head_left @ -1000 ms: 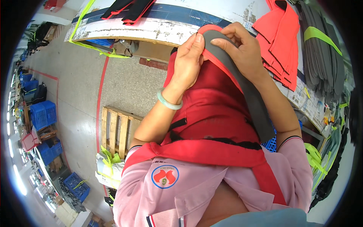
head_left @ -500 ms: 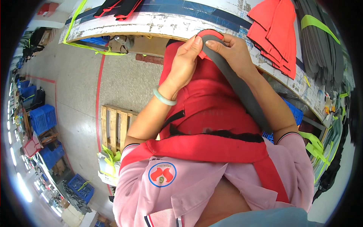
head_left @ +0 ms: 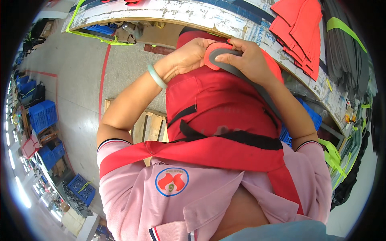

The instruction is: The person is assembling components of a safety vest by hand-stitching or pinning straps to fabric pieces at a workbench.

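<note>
Above the lap of the red apron (head_left: 225, 100) I hold a coral-red fabric piece (head_left: 211, 64) with a long dark grey strip (head_left: 220, 52) lying on it. The strip's rounded end sits just inside the fabric's curved edge, and its tail runs down under my right forearm. My left hand (head_left: 194, 55), below a pale green bangle (head_left: 156, 76), pinches the fabric at its left edge; its fingertips are partly hidden. My right hand (head_left: 252, 62) is closed on strip and fabric, with the thumb pressed flat on the grey strip and the fingers behind.
A worktable (head_left: 161, 13) with a worn white and blue top curves across the far side. On it at right lie stacked coral-red pieces (head_left: 299, 32) and a bundle of grey strips (head_left: 345, 60) under a yellow-green band. A wooden pallet (head_left: 154, 127) and blue crates (head_left: 42, 114) stand left.
Both hands have come slightly nearer to me with the fabric and strip. My left elbow has swung outward and that hand has turned, now gripping the fabric's left edge. More of the fabric shows.
</note>
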### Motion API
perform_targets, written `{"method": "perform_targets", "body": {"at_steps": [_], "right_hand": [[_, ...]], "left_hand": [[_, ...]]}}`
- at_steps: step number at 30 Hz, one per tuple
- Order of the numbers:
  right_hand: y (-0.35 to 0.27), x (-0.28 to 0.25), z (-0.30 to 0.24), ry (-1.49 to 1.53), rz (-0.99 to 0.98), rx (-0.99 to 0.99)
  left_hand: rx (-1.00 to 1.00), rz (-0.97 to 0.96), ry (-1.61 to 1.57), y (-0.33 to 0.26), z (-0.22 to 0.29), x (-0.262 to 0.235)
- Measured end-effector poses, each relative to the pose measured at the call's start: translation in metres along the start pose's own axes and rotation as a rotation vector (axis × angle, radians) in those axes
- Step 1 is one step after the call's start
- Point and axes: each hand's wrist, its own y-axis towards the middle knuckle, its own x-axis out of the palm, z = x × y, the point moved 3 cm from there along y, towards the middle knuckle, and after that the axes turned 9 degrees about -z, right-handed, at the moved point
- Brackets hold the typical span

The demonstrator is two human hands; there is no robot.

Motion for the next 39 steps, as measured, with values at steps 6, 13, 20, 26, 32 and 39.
{"method": "perform_targets", "body": {"at_steps": [6, 13, 20, 26, 32, 39], "right_hand": [[0.001, -0.001, 0.002, 0.068, -0.025, -0.020], [-0.002, 0.009, 0.002, 0.030, -0.112, -0.013], [0.000, 0.007, 0.004, 0.154, -0.222, 0.056], [-0.004, 0.021, 0.000, 0.147, -0.140, 0.061], [0.006, 0.016, 0.050, -0.012, 0.194, 0.220], [0.008, 0.038, 0.032, 0.100, -0.159, 0.077]], "left_hand": [[0.042, 0.006, -0.005, -0.011, 0.000, -0.002], [0.028, -0.123, -0.019, -0.014, -0.018, -0.003], [0.180, -0.169, -0.237, -0.015, -0.026, -0.002], [0.118, -0.026, -0.243, -0.022, -0.032, 0.001], [0.468, 0.123, 0.537, -0.054, -0.003, 0.065], [0.317, 0.415, 0.452, -0.041, -0.016, -0.018]]}}
